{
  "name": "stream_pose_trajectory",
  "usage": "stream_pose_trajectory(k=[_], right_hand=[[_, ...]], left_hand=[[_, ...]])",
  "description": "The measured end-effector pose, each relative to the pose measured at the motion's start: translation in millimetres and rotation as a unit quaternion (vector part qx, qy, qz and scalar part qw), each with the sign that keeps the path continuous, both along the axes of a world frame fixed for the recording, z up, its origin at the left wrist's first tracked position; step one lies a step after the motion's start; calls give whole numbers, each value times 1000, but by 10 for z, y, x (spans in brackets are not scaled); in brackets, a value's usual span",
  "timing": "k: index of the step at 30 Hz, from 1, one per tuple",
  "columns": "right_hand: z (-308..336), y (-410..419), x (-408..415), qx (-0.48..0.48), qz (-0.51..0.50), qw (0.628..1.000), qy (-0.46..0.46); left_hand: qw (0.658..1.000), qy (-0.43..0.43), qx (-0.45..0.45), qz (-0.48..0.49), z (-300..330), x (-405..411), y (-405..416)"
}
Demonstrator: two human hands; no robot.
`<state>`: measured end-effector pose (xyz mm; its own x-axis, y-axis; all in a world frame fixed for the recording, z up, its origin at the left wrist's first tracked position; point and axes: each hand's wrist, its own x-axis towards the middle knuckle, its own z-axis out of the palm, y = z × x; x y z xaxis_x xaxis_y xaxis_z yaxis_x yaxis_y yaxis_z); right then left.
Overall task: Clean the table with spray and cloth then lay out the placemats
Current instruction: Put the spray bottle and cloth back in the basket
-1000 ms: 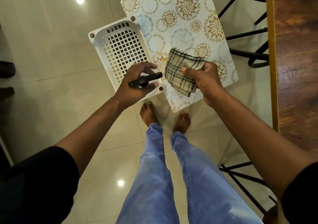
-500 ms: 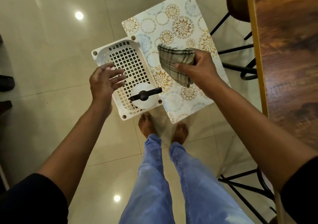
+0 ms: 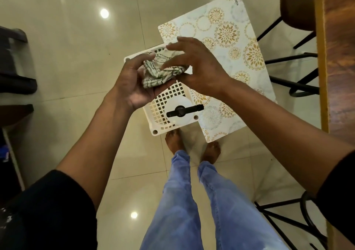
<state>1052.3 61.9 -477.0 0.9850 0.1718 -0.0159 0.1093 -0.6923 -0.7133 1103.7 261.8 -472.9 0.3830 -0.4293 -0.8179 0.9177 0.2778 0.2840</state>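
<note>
Downward view over a person standing barefoot on pale glossy floor tiles. The left hand [image 3: 132,81], palm turned up, cups a crumpled checked cloth [image 3: 161,69], its fingers curled round the bundle; the right hand [image 3: 197,67] lies over the cloth with fingers spread and nearly straight. Below the hands, a white perforated basket [image 3: 169,98] rests on the floor, with a white spray bottle [image 3: 180,113] with a black nozzle standing in its near end. A floral patterned placemat [image 3: 236,44] lies just right of the basket, its edge touching it. The wooden table [image 3: 340,54] runs along the right margin, with black chair legs [image 3: 299,73] beside it.
</note>
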Motion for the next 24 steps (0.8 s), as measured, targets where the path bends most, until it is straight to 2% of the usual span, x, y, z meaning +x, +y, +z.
stream_pose_trajectory(k=[4, 7, 9, 11, 12, 13, 16, 18, 22, 24], right_hand=[[-65, -32, -45, 1, -8, 999, 37], [-70, -64, -72, 89, -112, 977, 157], [-72, -61, 7, 219, -212, 919, 249], [-92, -38, 111, 338, -272, 836, 336], [-117, -17, 157, 375, -279, 809, 358], [-162, 4, 197, 388, -280, 798, 366], [-336, 93, 282, 344, -275, 822, 360], [-433, 158, 336, 294, -271, 847, 351], [-665, 238, 402, 188, -258, 888, 330], [-753, 258, 416, 155, -256, 897, 324]], left_hand=[[999, -35, -12, 20, -114, -54, 83], [997, -65, -9, 33, -241, -48, 135], [996, -71, -8, 44, -306, -45, 147], [996, -73, -7, 45, -357, -70, 136], [996, -73, -1, 40, -386, -79, 131], [997, -72, 11, 36, -432, -87, 132], [992, -92, 83, 35, -566, -81, 135], [973, -128, 191, 9, -612, -68, 130], [901, -209, 374, -74, -756, -92, 141], [850, -257, 444, -116, -837, -103, 141]])
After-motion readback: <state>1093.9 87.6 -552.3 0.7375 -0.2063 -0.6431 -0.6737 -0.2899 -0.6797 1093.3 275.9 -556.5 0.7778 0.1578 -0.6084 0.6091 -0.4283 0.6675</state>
